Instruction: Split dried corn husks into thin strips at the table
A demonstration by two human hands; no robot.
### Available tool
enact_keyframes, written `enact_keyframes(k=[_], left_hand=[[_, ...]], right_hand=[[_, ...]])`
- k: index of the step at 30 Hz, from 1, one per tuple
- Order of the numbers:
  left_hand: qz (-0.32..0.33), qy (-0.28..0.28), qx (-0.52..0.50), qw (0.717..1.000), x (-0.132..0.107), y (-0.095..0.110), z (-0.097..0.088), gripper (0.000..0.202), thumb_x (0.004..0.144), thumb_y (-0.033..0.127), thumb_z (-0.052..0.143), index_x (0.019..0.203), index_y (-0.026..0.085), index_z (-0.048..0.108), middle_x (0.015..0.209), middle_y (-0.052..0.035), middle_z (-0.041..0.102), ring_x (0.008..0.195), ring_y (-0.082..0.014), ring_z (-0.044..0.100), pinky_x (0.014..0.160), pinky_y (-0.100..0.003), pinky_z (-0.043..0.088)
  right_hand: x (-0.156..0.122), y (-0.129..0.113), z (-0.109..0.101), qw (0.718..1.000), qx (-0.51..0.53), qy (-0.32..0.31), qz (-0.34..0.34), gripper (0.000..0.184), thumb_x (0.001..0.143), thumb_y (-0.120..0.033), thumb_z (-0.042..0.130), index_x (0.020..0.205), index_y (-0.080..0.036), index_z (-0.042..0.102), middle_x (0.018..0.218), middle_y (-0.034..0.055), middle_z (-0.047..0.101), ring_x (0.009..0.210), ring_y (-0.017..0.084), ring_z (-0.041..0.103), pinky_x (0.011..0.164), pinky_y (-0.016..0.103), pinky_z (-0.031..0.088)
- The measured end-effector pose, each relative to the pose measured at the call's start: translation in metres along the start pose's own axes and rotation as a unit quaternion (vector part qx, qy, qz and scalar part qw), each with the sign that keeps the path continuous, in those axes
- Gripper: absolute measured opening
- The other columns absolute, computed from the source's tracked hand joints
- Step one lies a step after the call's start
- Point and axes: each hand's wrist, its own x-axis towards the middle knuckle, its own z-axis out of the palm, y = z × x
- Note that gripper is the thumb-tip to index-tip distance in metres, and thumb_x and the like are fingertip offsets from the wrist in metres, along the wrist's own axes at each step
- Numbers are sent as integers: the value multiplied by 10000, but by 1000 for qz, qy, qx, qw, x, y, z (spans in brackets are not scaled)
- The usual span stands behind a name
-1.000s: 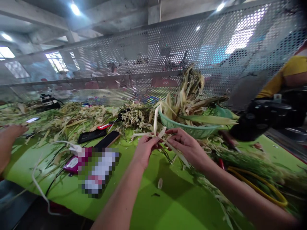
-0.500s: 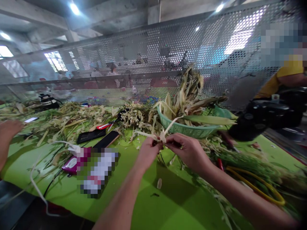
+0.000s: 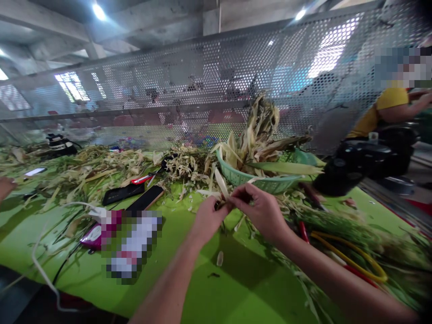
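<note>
Over the green table (image 3: 199,279), both of my hands work close together on pale strips of dried corn husk (image 3: 221,181). My left hand (image 3: 209,215) pinches the strips where they cross. My right hand (image 3: 259,210) is closed on the husk from the other side, thumb and fingertips pressed together. One strip stands up between the hands, and another end sticks out to the left. Just behind my right hand is a green plastic basket (image 3: 280,184) heaped with dry corn husks (image 3: 261,128). A small pale scrap (image 3: 220,258) lies below my hands.
Left lie phones (image 3: 145,200), a purple device (image 3: 92,236) with a white cable and a red cutter (image 3: 141,179). Husk scraps (image 3: 111,164) line the back before a perforated metal screen (image 3: 162,85). Right are green stalks, a yellow loop (image 3: 366,269) and a seated person. Another person's hand (image 3: 5,186) shows left.
The upright husk strip has swung from leaning right to leaning left. My hands stay together on the husk. The other person's hand at the left has mostly left the view, which has shifted slightly.
</note>
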Motion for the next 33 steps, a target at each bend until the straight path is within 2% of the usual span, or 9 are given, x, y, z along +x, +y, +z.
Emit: enact_keyframes(k=[4, 8, 13, 20, 22, 25, 27, 29, 33], left_hand=[[-7, 51, -37, 998, 0, 1, -3, 264, 840, 383, 555, 939, 162, 661, 782, -9, 595, 737, -136, 491, 689, -241, 372], [-47, 91, -71, 992, -3, 1, -3, 276, 841, 416, 559, 916, 163, 641, 726, 9, 554, 637, -110, 421, 588, -228, 317], [-57, 68, -103, 991, -4, 4, -2, 286, 829, 425, 574, 934, 170, 653, 737, 8, 560, 635, -102, 411, 581, -223, 299], [-77, 47, -121, 989, -2, -1, -4, 241, 806, 385, 594, 854, 153, 639, 648, 31, 463, 585, -85, 355, 555, -225, 267], [-80, 40, -127, 988, -2, -3, -5, 246, 805, 384, 592, 874, 152, 638, 661, 28, 472, 590, -86, 361, 561, -228, 272], [-91, 31, -120, 988, -2, -4, -5, 243, 806, 383, 582, 869, 154, 634, 680, 18, 497, 600, -91, 376, 563, -231, 276], [-97, 21, -110, 989, -1, -3, -5, 229, 805, 374, 579, 846, 155, 631, 678, 15, 508, 598, -93, 377, 559, -232, 273], [-97, 3, -113, 989, 0, -4, -5, 212, 790, 361, 595, 813, 152, 627, 680, 12, 523, 603, -94, 387, 570, -231, 292], [-86, -37, -128, 987, 1, -11, -4, 201, 718, 326, 676, 785, 140, 641, 723, -12, 589, 679, -123, 476, 661, -252, 388]], right_hand=[[1, -2, 2, 997, 75, -1, 20, 176, 817, -358, 649, 798, -187, 614, 719, 12, 622, 676, 153, 556, 644, 266, 438], [2, -2, 4, 967, 229, -28, 112, 252, 761, -413, 702, 773, -179, 609, 726, 6, 612, 702, 149, 571, 678, 273, 459], [5, 1, 5, 910, 352, -54, 215, 299, 713, -399, 752, 864, -157, 660, 831, 28, 661, 688, 122, 595, 708, 269, 469], [3, 1, 7, 879, 402, -43, 254, 313, 661, -403, 799, 750, -154, 631, 702, 11, 630, 583, 103, 562, 618, 252, 462], [2, 1, 8, 881, 400, -38, 251, 315, 664, -408, 794, 766, -156, 635, 704, 16, 635, 580, 108, 564, 601, 252, 461], [2, 1, 7, 923, 332, -10, 193, 276, 725, -416, 740, 818, -169, 661, 725, 24, 643, 539, 106, 523, 522, 243, 431], [1, -1, 4, 968, 229, 6, 106, 218, 776, -391, 695, 839, -182, 682, 783, 42, 661, 588, 131, 545, 522, 252, 435], [0, -4, -1, 994, 105, 4, -7, 140, 824, -323, 650, 865, -198, 698, 861, 57, 675, 727, 170, 601, 627, 279, 476], [-2, -8, -7, 979, -67, -60, -180, 145, 892, -228, 567, 936, -223, 705, 985, 58, 685, 889, 182, 632, 804, 298, 472]])
